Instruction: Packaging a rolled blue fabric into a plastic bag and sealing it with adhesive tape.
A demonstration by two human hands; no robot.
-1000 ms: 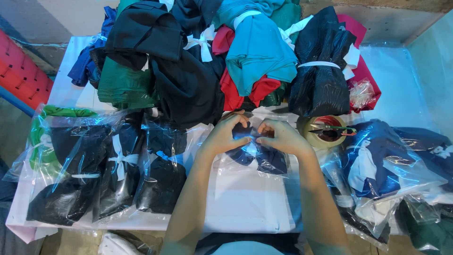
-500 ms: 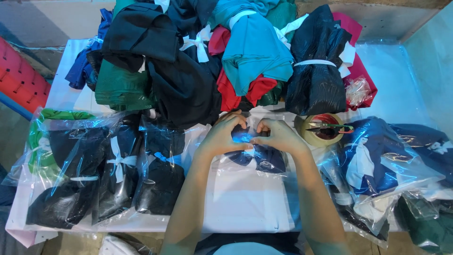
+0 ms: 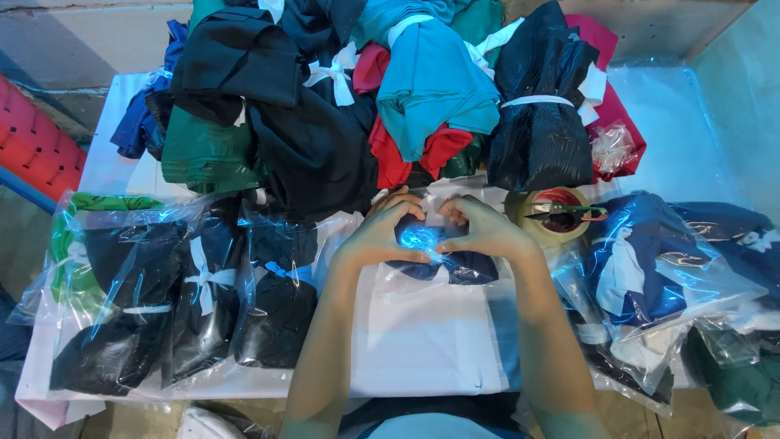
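Dark navy folded garment in a clear plastic bag [image 3: 443,258], pressed flat at mid-table on the white tabletop [image 3: 422,341]

Left hand [image 3: 382,234] and right hand [image 3: 487,230] lie spread, fingers curled on the bag's top edge, closing it, I judge; left of it, bagged dark garments with white ties [image 3: 203,301] look finished; beyond it, a heap of unbagged tied clothes [image 3: 366,89] waits; right of it, a roll of tan tape [image 3: 556,215].

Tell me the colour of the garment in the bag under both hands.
Dark navy blue garment, seen in the head view.
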